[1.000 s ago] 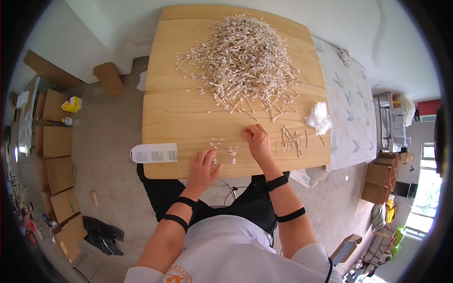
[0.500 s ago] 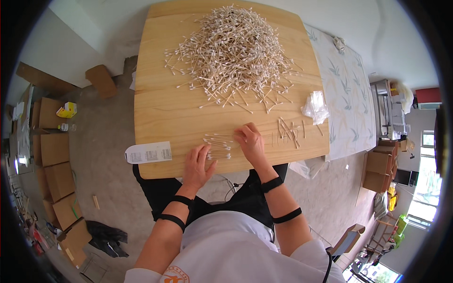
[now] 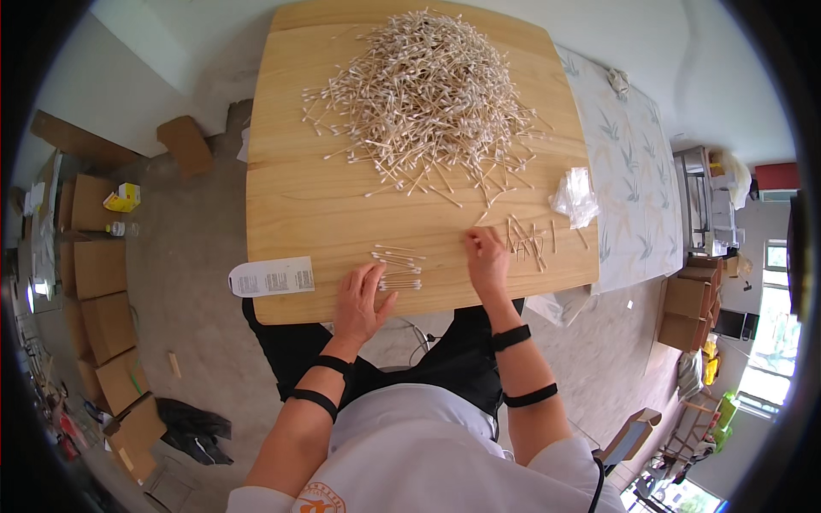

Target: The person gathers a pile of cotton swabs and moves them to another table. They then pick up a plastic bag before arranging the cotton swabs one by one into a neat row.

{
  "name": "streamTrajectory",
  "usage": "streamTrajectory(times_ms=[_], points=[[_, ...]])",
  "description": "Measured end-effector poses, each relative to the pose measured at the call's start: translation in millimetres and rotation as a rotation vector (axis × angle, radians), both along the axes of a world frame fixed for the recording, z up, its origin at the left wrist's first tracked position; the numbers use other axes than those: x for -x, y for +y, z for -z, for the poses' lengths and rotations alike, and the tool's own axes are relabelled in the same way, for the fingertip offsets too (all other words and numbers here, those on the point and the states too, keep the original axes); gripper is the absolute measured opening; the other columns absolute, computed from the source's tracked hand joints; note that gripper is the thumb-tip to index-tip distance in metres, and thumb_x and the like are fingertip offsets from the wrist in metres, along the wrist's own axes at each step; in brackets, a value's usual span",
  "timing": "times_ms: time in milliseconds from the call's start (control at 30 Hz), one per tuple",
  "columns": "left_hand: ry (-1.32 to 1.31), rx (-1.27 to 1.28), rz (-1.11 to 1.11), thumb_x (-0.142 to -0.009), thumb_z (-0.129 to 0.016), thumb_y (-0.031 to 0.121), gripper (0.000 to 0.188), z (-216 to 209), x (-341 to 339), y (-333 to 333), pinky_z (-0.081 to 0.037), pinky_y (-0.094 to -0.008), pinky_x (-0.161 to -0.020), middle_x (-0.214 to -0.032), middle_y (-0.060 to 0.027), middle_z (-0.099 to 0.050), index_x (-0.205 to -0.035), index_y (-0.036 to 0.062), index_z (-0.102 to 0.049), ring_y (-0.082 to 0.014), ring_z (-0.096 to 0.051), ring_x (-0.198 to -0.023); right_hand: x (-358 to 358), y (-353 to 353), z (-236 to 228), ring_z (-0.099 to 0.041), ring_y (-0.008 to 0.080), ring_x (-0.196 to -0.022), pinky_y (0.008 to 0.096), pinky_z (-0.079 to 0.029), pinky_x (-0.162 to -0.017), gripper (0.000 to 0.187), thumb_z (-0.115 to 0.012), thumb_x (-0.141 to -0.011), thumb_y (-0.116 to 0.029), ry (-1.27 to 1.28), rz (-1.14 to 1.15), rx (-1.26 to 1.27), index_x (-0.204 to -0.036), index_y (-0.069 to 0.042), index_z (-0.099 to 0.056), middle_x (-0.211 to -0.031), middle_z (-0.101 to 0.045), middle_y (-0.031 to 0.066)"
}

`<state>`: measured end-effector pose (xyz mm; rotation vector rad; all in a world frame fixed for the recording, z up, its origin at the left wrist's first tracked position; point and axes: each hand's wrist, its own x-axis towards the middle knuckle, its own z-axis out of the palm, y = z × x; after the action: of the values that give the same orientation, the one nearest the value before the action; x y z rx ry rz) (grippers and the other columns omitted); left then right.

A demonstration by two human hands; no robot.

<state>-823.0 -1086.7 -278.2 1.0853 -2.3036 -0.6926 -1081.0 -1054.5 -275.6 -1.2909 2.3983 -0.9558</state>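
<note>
A loose row of cotton swabs (image 3: 399,256) lies near the table's front edge, with a tighter bunch of swabs (image 3: 400,285) just below it. Beside their left ends rests my left hand (image 3: 359,299), palm down, thumb apart from the fingers, holding nothing that I can see. Further right, my right hand (image 3: 487,259) is pinched close over the table. A pale cotton swab (image 3: 481,219) shows at its fingertips. Right of this hand are several scattered swabs (image 3: 530,243). A large heap of cotton swabs (image 3: 432,94) covers the far part of the table.
A printed white card (image 3: 272,276) lies at the wooden table's (image 3: 282,197) left front corner. Clear plastic bags (image 3: 575,198) sit near the right edge. A leaf-patterned covered surface (image 3: 629,171) adjoins on the right. Cardboard boxes (image 3: 104,269) stand on the floor at left.
My right hand has moved right, away from the row of swabs and towards the scattered ones. My left hand stays beside the row.
</note>
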Motion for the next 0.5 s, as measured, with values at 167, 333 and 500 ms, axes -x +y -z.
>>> streamTrajectory(times_ms=[167,333,500], points=[[-0.002,0.007,-0.015,-0.082,-0.068,0.024,0.052,-1.4,2.5,0.6,-0.043,-0.0426,-0.092,-0.119,-0.0126,-0.052,-0.127,0.0052,-0.050,-0.0317,-0.052,-0.106,-44.3,-34.3,-11.4,-0.062,0.0278,-0.077,0.0381,-0.050,-0.066,0.008,-0.068,-0.080,-0.014,-0.088,-0.336,0.025,-0.083,-0.007,-0.065,-0.084,-0.061,0.0083],[0.008,0.016,-0.003,-0.082,-0.068,0.024,0.052,-2.3,4.5,-0.8,-0.043,-0.0429,-0.092,-0.118,-0.0128,-0.052,-0.126,0.0048,-0.051,-0.0320,-0.052,-0.105,-50.4,-45.5,-2.8,-0.061,0.0291,-0.082,0.0392,-0.049,-0.067,0.012,-0.070,-0.077,-0.015,0.048,-0.526,-0.031,-0.082,-0.006,-0.064,-0.085,-0.059,0.0087],[0.027,-0.017,-0.009,-0.082,-0.067,0.025,0.051,0.0,1.9,-0.2,-0.043,-0.0424,-0.091,-0.118,-0.0124,-0.053,-0.126,0.0049,-0.051,-0.0318,-0.053,-0.104,-29.2,-30.9,0.5,-0.060,0.0309,-0.085,0.0423,-0.050,-0.069,0.009,-0.065,-0.078,-0.014,0.088,-0.147,-0.185,-0.078,-0.007,-0.061,-0.086,-0.060,0.0111]])
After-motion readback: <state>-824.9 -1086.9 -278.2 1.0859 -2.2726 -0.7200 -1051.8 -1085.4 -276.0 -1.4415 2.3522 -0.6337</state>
